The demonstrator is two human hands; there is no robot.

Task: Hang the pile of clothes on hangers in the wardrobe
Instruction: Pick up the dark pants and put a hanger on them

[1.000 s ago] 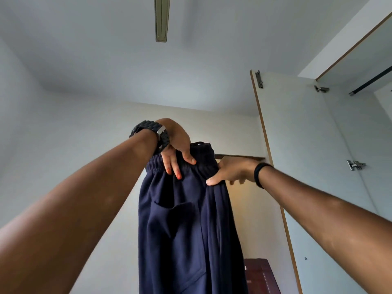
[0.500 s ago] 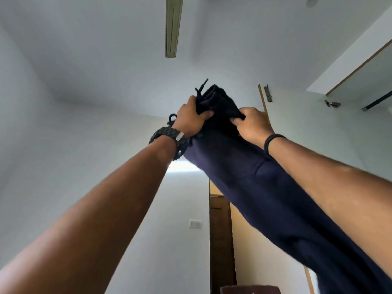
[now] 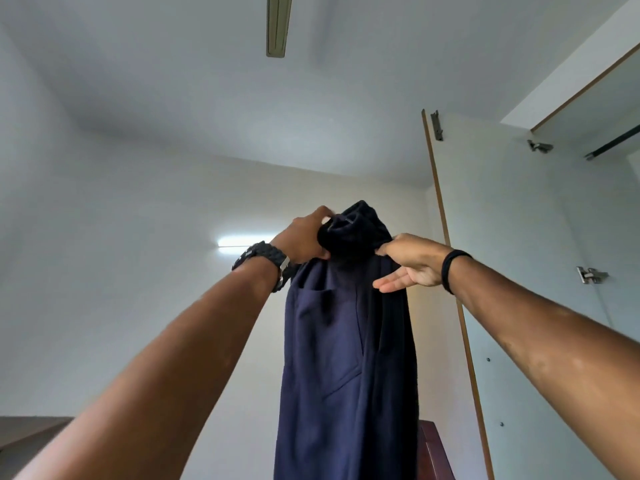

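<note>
Matt navy cloth trousers [image 3: 343, 341] hanging soft and slightly fuzzy, smooth white laminate wardrobe door [image 3: 512, 271] showing wood-brown edging, shiny metal hinges [image 3: 590, 274] catching light, dark braided watch strap [image 3: 266, 258] looking textured

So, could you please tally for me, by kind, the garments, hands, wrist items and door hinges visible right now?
Navy garment: 1
Hands: 2, left hand and right hand
Wrist items: 2, watch and black band
Door hinges: 2, upper and lower
Total: 7
</note>
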